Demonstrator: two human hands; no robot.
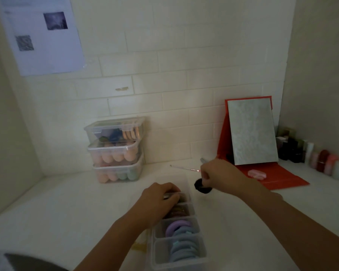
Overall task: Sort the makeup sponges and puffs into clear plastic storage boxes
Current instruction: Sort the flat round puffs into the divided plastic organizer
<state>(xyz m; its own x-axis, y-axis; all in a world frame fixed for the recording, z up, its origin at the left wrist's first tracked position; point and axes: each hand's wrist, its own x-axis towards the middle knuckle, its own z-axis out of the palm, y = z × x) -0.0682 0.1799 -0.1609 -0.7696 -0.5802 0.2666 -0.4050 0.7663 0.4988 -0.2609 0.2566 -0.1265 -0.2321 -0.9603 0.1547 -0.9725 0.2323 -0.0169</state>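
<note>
Just right of the divided box, far end: right hand grip pinches black puff, hanging under fingers; left hand grip curled into box, hold unclear.

clear plastic boxes, matt black puff

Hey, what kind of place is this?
Probably a home vanity corner: a standing mirror, a row of small cosmetic bottles beside it, and stacked clear boxes of makeup sponges on a white counter.
</note>
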